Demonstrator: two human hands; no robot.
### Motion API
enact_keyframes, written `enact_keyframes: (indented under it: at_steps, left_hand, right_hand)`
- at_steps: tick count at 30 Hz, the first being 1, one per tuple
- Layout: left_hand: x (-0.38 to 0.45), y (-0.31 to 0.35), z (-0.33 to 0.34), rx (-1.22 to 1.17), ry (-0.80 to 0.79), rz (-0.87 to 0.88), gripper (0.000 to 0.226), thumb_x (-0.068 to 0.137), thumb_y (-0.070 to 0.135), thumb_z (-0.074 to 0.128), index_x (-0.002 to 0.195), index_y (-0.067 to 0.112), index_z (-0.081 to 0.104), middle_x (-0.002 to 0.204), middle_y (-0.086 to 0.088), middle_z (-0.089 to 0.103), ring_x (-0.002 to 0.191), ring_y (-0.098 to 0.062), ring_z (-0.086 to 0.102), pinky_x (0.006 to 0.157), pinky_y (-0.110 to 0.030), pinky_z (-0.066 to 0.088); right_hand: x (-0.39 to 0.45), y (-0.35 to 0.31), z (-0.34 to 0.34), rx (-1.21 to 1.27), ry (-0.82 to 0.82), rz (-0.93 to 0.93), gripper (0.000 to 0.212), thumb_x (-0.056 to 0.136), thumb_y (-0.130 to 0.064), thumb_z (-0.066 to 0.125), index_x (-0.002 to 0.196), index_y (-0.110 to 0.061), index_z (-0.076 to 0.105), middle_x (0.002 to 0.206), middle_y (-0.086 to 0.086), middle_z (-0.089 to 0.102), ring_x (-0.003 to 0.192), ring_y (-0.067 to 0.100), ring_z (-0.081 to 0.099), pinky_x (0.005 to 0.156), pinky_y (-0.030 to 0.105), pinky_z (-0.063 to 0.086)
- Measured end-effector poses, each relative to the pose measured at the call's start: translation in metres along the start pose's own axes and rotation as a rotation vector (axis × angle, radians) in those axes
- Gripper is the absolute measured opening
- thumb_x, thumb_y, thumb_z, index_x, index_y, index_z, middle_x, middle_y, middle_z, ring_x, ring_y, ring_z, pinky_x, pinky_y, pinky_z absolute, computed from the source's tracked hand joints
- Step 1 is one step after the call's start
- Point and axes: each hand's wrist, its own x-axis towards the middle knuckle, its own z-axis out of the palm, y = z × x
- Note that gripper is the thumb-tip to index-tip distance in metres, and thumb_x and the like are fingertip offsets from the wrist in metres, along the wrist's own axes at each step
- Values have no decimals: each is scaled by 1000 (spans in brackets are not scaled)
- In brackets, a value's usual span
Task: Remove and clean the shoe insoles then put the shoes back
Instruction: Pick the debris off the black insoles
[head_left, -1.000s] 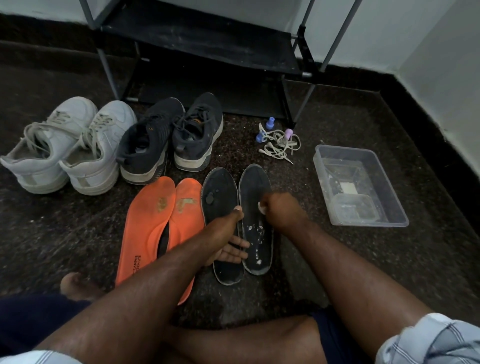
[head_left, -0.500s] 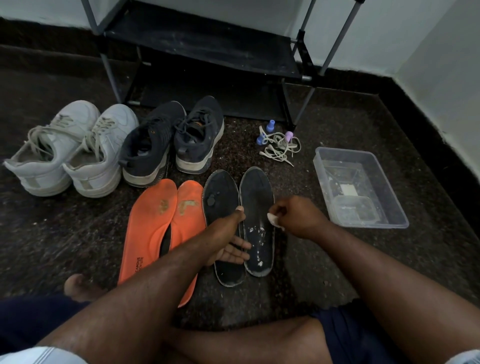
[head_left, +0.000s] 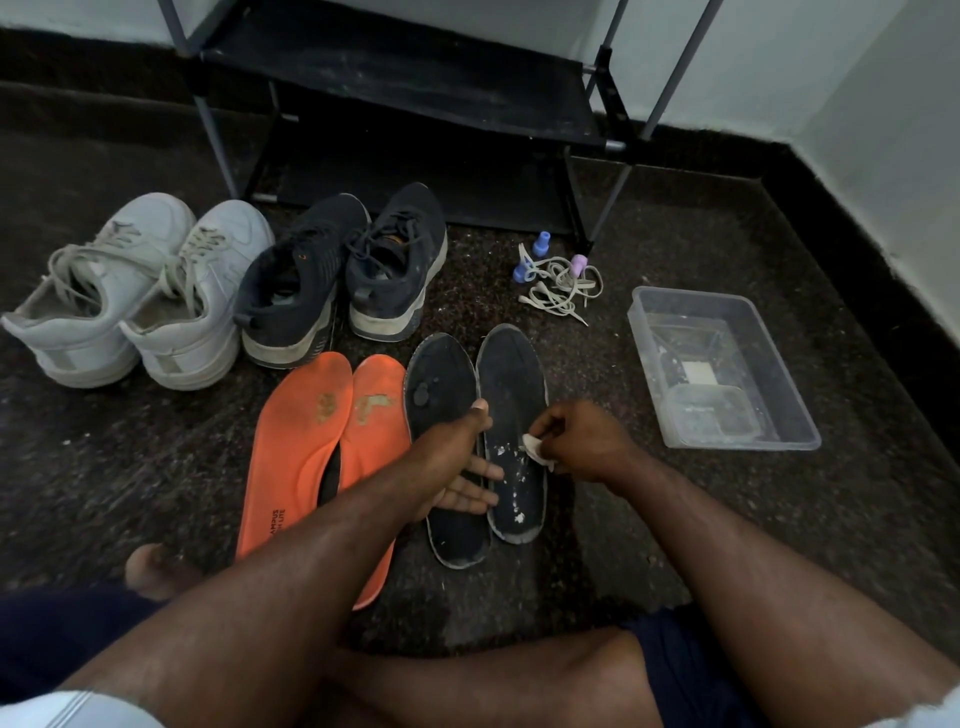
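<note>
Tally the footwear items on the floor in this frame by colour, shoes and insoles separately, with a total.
White shoes: 2
Dark shoes: 2
Orange insoles: 2
Black insoles: 2
Total: 8

The left hand rests on the black insoles; the right hand pinches a white wipe against one of them.

I see both forearms extended forward from seated body. Left hand (head_left: 457, 462) flat, palm down, fingers straight, thumb raised. Right hand (head_left: 582, 441) curled, fingertips pinching small white wad (head_left: 536, 448). Bare knee crossed below.
</note>
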Motion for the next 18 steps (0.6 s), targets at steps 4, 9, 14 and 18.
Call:
enact_keyframes:
  at_steps: [4,9,14,18]
  left_hand:
    - [1,3,-1,-14,37,38,58,97,67,35,141,30,48,105,-16,71,88,-35,74,81,-44,61]
    - [-1,3,-1,2,24,9,61,97,67,37,141,26,48,104,-19,71,86,-36,75,78,-44,62]
    - [-2,1,1,-7,-3,-19,64,96,68,38,144,27,43,105,-23,70,87,-38,74,81,-47,61]
    - [-3,0,3,-38,-22,-29,67,96,67,39,149,26,38,106,-25,70,87,-39,74,80,-46,61]
  right_hand:
    - [4,-2,1,-3,114,-11,5,79,-22,75,84,-21,73,77,-6,72,70,12,69,74,37,60]
    - [2,-7,-2,-87,178,-33,12,82,-22,71,93,-23,73,91,-4,71,86,13,66,78,26,51]
    - [3,-7,-3,-197,242,-150,18,86,-21,66,102,-20,74,101,-1,73,92,15,66,74,18,40]
    - [7,-8,11,-418,176,-243,20,88,-18,59,101,-15,74,103,7,71,94,24,66,79,27,49]
